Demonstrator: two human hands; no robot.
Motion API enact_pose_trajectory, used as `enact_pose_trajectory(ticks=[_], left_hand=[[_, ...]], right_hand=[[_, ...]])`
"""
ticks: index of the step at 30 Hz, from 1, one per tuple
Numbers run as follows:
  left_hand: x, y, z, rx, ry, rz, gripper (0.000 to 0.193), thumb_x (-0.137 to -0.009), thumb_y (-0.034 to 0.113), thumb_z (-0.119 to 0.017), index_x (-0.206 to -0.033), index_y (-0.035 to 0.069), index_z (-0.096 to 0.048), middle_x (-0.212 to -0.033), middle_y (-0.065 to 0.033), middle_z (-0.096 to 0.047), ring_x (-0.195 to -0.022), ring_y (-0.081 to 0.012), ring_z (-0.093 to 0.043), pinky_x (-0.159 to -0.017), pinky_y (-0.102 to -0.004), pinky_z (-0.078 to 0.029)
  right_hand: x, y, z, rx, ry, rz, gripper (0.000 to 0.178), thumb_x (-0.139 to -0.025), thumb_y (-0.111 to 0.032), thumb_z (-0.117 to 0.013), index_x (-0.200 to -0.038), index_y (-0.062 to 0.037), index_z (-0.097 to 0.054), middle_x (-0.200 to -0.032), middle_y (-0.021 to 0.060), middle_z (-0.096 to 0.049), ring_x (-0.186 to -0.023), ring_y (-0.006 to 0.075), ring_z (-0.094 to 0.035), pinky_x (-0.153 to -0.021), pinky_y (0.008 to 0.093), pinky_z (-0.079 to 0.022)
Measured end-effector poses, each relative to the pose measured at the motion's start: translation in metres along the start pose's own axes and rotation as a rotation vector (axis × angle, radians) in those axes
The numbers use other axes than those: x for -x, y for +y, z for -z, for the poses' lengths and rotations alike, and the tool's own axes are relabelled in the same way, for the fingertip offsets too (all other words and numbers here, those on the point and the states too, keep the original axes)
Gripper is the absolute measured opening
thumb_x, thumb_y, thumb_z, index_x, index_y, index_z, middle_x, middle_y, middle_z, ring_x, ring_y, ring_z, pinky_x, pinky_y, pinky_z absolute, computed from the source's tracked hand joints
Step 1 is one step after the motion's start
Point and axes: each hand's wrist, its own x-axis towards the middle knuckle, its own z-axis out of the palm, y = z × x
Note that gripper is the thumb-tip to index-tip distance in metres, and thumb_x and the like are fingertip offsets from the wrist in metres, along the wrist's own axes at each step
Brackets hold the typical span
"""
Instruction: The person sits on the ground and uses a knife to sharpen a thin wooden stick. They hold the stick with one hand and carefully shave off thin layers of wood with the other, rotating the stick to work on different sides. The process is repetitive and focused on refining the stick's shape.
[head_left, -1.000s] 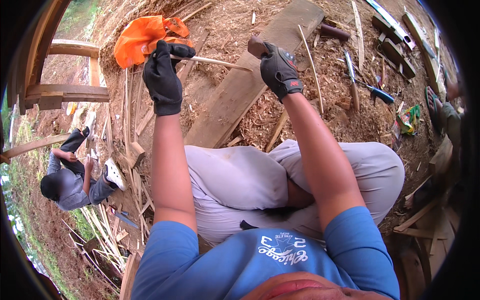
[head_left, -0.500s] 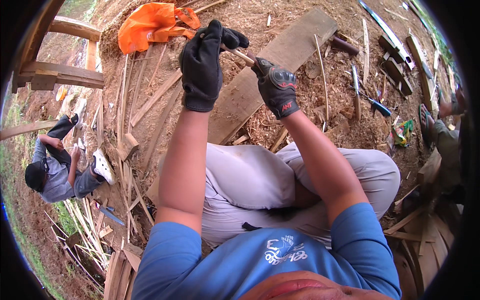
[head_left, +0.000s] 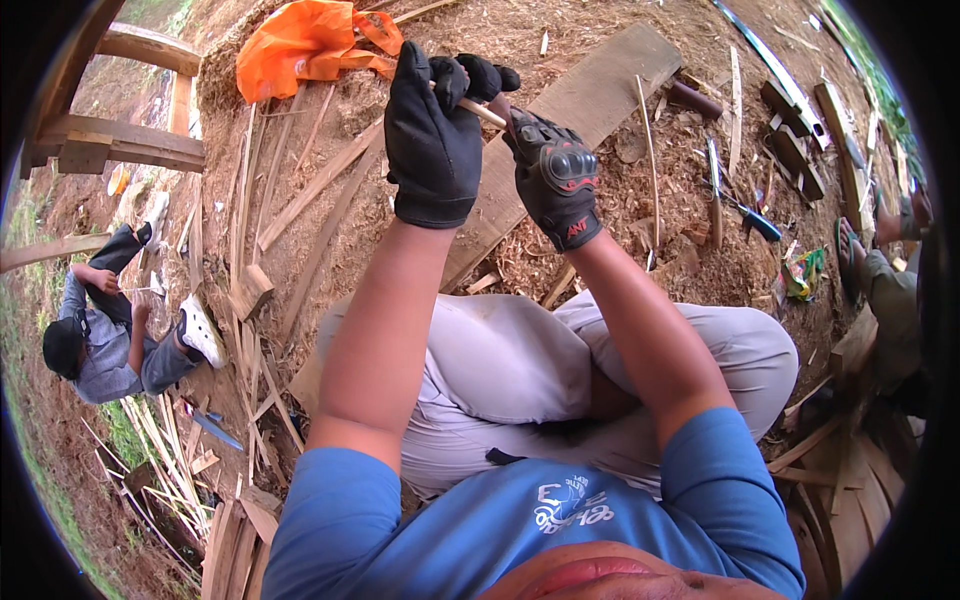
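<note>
Both my hands wear black gloves and are raised close together over a broad wooden plank point(head_left: 610, 75). My left hand point(head_left: 432, 150) is closed round a thin, pale wooden stick point(head_left: 484, 113), which slants down to the right between the hands. At the stick's right end, my right hand point(head_left: 555, 170) is closed, its glove marked with red trim and hard knuckle guards. A small reddish-brown piece point(head_left: 502, 106) shows at the right fingertips; I cannot make out what it is or how firmly it sits against the stick.
An orange bag point(head_left: 300, 50) lies beyond my left hand. Long wood strips point(head_left: 310, 190) lie at left. On the right are a knife point(head_left: 714, 185), a blue-handled tool point(head_left: 760, 222) and a long saw-like blade point(head_left: 775, 70). A person point(head_left: 110, 335) sits at far left; another person's leg point(head_left: 890, 290) shows at right.
My left hand has moved right, closer to my right hand, so less of the stick shows between them. The right hand has shifted only slightly and stays closed.
</note>
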Motion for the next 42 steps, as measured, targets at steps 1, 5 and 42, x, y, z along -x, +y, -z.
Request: enact_pose_trajectory(ticks=[1,5,42], left_hand=[[0.004,-0.001,-0.001,-0.010,0.005,-0.024,0.050,-0.111,0.046,-0.046,-0.073,0.014,-0.046,-0.078,-0.0088,-0.058,-0.087,-0.0271,-0.060,-0.101,-0.0554,-0.049],[-0.004,-0.005,-0.002,-0.049,0.001,-0.058,0.051,-0.111,0.048,-0.044,-0.074,0.013,-0.047,-0.074,-0.0051,-0.050,-0.085,-0.0265,-0.059,-0.097,-0.0545,-0.051],[-0.017,-0.046,0.004,0.208,0.170,0.020,0.062,-0.110,0.047,-0.051,-0.060,0.010,-0.052,-0.060,-0.0069,-0.054,-0.059,-0.0212,-0.059,-0.069,-0.0387,-0.049]], right_hand=[[0.008,0.006,0.000,0.043,-0.078,-0.025,0.048,-0.094,-0.006,-0.061,-0.139,-0.0230,-0.066,-0.103,0.0127,-0.075,-0.092,0.0375,-0.072,-0.082,0.0457,-0.058],[0.012,0.029,0.000,0.153,-0.181,-0.036,0.047,-0.092,-0.003,-0.059,-0.135,-0.0176,-0.068,-0.114,0.0136,-0.075,-0.103,0.0334,-0.072,-0.089,0.0452,-0.057],[0.033,0.031,0.021,-0.025,-0.147,0.185,0.040,-0.106,-0.016,-0.048,-0.138,0.0006,-0.065,-0.118,0.0205,-0.075,-0.102,0.0324,-0.074,-0.088,0.0428,-0.058]])
